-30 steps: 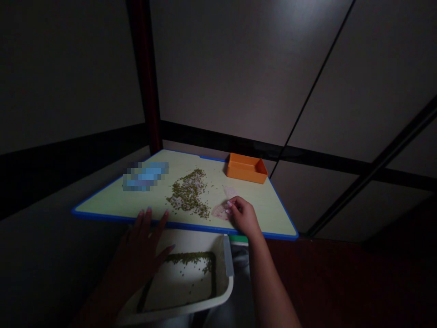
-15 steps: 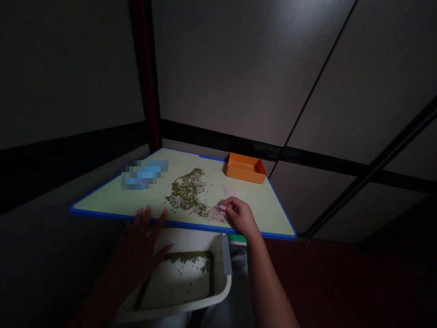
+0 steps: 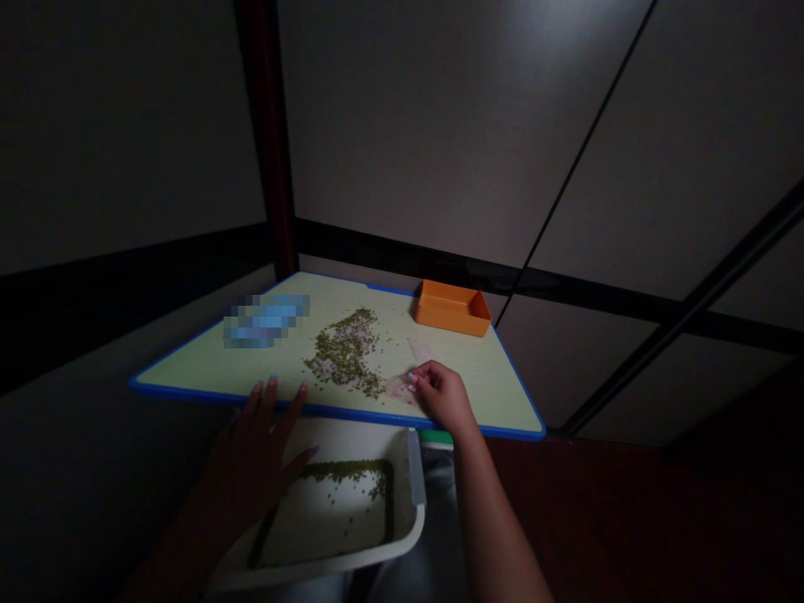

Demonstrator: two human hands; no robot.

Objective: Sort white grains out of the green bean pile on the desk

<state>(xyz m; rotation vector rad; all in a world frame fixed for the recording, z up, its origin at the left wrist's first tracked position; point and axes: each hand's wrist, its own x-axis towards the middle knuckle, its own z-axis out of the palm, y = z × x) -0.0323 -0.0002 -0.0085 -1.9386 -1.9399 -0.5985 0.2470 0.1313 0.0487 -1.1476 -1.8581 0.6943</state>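
Note:
A loose spread of small green grains, like mung beans, lies over the middle of the pale, blue-edged tabletop. To the right of it, my right hand rests on the top with thumb and fingers pinched together above a pinkish patch. Whatever is between those fingertips is hidden or too small to make out. My left hand has its fingers spread, with the tips at the near edge. Below that hand is a white plastic bin, with more green grains along its inner bottom edges.
An orange open box stands at the far right corner of the tabletop. A blurred blue item lies at the far left. Cabinet panels rise behind. A green edge shows under the table's front.
My right hand has shifted very slightly, its fingertips still pinched over the pinkish patch. The left hand, the grains and the bin look the same.

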